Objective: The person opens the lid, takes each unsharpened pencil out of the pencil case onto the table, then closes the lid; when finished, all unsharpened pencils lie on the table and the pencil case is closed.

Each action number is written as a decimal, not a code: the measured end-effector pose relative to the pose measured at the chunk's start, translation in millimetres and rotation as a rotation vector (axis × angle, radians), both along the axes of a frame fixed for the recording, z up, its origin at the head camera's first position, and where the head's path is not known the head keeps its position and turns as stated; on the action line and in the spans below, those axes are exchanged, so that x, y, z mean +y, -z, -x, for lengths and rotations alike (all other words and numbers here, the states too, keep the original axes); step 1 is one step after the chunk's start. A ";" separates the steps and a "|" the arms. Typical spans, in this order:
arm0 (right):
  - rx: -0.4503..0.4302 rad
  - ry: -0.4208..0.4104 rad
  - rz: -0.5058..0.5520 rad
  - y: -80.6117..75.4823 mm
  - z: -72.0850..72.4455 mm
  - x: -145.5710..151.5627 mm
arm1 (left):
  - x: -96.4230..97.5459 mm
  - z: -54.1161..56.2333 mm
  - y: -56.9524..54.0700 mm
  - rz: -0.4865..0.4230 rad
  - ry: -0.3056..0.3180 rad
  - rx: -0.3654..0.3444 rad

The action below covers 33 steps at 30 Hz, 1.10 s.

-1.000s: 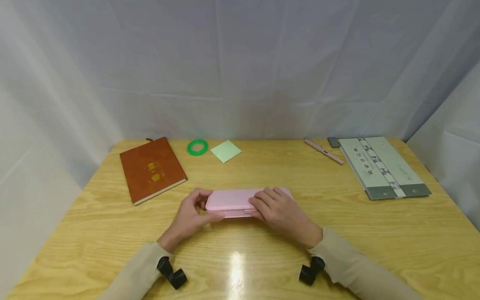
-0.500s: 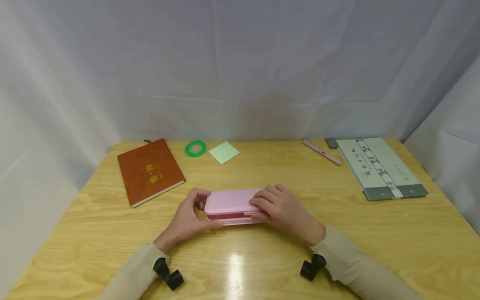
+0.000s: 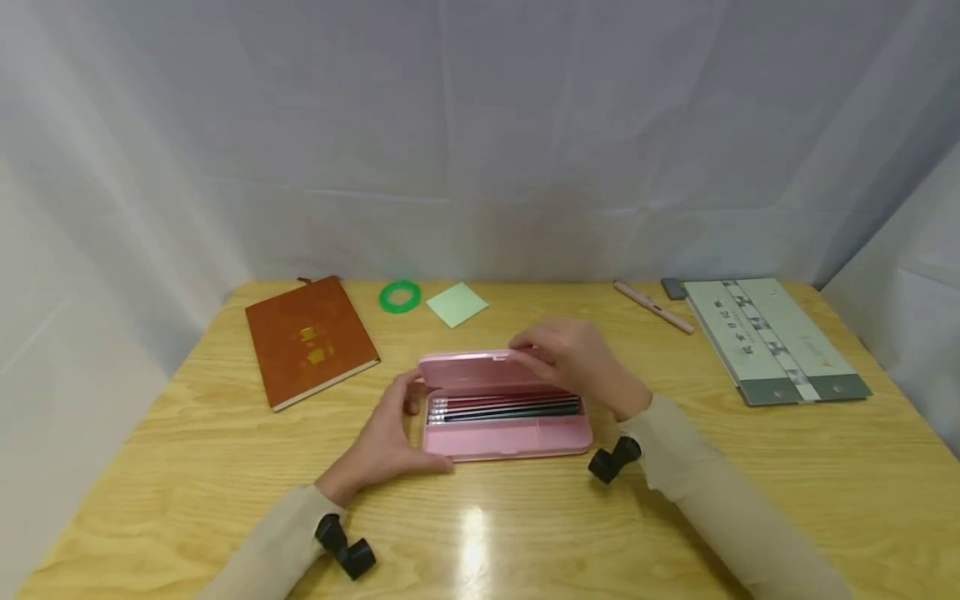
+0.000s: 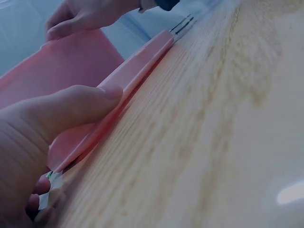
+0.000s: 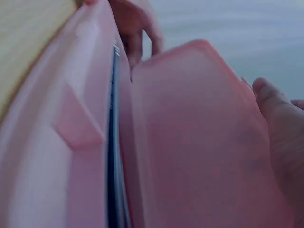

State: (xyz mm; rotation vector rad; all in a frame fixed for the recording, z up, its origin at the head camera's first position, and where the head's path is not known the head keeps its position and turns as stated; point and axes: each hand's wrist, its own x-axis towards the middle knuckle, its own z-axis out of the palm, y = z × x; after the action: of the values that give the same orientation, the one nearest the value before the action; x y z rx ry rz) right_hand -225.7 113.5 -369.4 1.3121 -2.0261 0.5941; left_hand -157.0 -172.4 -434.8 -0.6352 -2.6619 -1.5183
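Observation:
A pink pencil case (image 3: 480, 440) lies on the table in front of me, its lid (image 3: 468, 372) tilted up on the far side. Inside, several dark pencils (image 3: 517, 410) with silvery ends lie side by side along the back, and a low divider (image 5: 80, 116) parts the front section. My left hand (image 3: 386, 437) grips the case's left end, thumb along the front wall and fingers behind. At the lid's free edge, my right hand (image 3: 573, 358) pinches it between thumb and fingers, right of the middle.
A brown notebook (image 3: 311, 342) lies at the left. Along the back are a green ring (image 3: 400, 287), a pale green sticky-note pad (image 3: 457, 305), a pink pen (image 3: 654, 307) and a small grey block (image 3: 673, 288). A pale green book (image 3: 772, 337) is at the right.
The case's lid has swung from closed to raised, showing the pencils inside. My right hand has moved up and away from me with the lid. My left hand still grips the left end.

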 end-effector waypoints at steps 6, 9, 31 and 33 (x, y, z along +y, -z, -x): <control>-0.225 0.054 -0.002 -5.0 27.7 -2.0 | -0.3 0.8 -0.7 0.051 -0.006 0.017; -0.287 0.087 -0.012 -3.9 40.1 -3.3 | -1.3 1.7 -1.9 0.079 0.001 0.033; -0.093 0.113 -0.220 2.4 0.4 0.3 | 0.1 -1.9 -4.3 0.146 0.016 -0.024; -0.183 0.122 -0.323 6.6 -10.5 4.7 | -0.1 -1.7 -4.5 0.142 0.014 -0.018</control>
State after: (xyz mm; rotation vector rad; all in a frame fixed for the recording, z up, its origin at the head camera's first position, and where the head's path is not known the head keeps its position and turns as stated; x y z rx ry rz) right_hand -215.2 118.3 -376.0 1.3420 -2.4102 0.3506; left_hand -155.2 -172.5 -430.3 -0.6506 -2.8039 -1.3526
